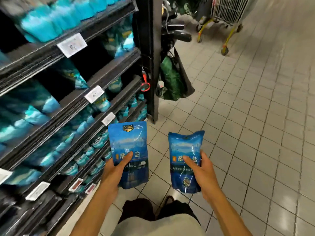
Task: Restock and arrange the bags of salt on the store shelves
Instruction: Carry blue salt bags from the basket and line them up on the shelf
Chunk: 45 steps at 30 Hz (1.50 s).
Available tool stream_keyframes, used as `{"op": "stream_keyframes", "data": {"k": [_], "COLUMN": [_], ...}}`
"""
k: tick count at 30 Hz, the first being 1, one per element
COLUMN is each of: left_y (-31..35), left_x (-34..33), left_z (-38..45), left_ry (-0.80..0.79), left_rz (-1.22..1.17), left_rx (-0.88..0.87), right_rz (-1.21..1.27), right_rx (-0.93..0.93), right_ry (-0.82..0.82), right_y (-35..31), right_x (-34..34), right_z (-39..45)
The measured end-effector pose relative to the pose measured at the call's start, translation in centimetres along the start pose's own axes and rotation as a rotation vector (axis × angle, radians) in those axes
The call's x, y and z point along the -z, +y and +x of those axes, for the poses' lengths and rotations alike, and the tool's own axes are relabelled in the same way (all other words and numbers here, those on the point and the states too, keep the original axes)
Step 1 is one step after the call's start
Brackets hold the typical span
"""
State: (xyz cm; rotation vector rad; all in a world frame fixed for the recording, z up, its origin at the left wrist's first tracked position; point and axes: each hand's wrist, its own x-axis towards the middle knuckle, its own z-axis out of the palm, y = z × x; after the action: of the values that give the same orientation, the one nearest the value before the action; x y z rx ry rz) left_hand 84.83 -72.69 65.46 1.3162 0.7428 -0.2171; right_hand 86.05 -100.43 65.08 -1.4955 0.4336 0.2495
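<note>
The left hand [115, 169] and right hand [202, 169] each gripped one salt bag [127, 143] [185, 150], thumbs curled over the fronts, both unplaced beside partly stocked shelves [71, 106].

Beside me: black tiered shelves [73, 103] carrying rows of blue-green salt bags [34, 116]; my feet on tiled floor [238, 133].
</note>
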Motion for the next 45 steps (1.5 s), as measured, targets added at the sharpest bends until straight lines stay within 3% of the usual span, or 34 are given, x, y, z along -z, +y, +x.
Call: {"op": "stream_keyframes", "data": {"k": [6,10,21,30,37,45], "left_y": [4.3,8.1,21.1,33.3,45.6,57.0], "left_x": [3.2,6.5,13.0,13.0,12.4,10.4], "left_z": [1.7,2.5,1.3,-2.7,-6.2,0.4], "left_ry": [0.215,0.278,0.580,0.675,0.663,0.536], "left_rz": [-0.140,-0.189,-0.223,-0.266,-0.168,-0.168], "left_rx": [-0.107,-0.235,-0.606,-0.954,-1.212,-1.114], "right_rz": [-0.069,-0.098,0.056,0.188,0.323,0.296], "right_rx": [0.053,0.130,0.382,0.546,0.728,0.721], "right_ry": [-0.300,-0.456,-0.880,-1.172,-1.299,-1.191], "right_y": [-5.9,-9.7,-22.9,-35.3,-48.1,-57.6], "right_x": [-8.6,-15.8,-31.6,-40.2,-44.1,-49.0], "right_z": [7.0,9.4,10.4,10.4,9.8,15.5]}}
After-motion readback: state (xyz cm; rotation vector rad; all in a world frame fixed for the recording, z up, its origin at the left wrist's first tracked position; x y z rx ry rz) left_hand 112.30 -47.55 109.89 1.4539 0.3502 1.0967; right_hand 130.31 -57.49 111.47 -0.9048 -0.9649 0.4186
